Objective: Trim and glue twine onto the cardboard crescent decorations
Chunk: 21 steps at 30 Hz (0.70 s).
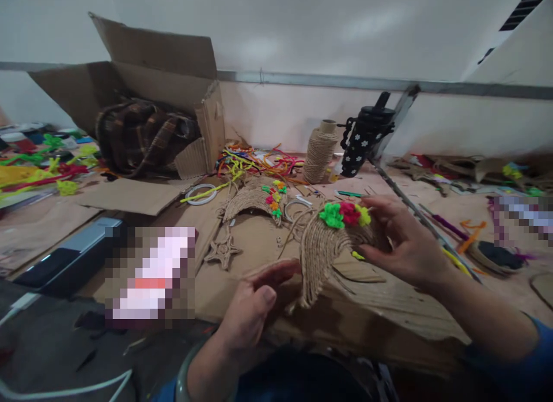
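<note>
Bimanual pose, lower half of frame.
Left hand (254, 304), lower centre: fingers extended rightward, thumb raised. Right hand (404, 241), right of centre: fingers and thumb pinching, forearm slanting to lower right.

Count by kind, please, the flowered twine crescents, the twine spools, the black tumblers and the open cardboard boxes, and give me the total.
Flowered twine crescents: 2 (one held in the right hand)
Twine spool: 1
Black tumbler: 1
Open cardboard box: 1
Total: 5
</note>
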Each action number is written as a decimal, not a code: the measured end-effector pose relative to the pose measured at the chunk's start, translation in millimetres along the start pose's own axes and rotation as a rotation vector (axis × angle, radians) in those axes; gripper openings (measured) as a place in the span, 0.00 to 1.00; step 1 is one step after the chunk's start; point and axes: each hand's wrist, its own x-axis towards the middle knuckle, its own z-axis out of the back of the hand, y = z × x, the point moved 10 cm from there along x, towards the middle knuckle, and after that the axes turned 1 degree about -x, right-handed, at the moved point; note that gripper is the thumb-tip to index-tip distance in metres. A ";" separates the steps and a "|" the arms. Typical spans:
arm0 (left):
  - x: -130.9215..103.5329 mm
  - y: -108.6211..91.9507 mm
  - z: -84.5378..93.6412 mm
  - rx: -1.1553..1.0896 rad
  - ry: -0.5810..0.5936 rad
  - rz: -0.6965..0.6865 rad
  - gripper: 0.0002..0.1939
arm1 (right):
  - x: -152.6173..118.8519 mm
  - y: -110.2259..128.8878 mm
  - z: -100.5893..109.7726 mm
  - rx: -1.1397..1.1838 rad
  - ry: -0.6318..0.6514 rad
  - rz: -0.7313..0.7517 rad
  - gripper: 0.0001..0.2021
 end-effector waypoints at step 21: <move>7.1 10.2 23.2 0.314 -0.350 0.170 0.17 | -15.5 42.5 -4.4 -0.302 -0.091 0.131 0.30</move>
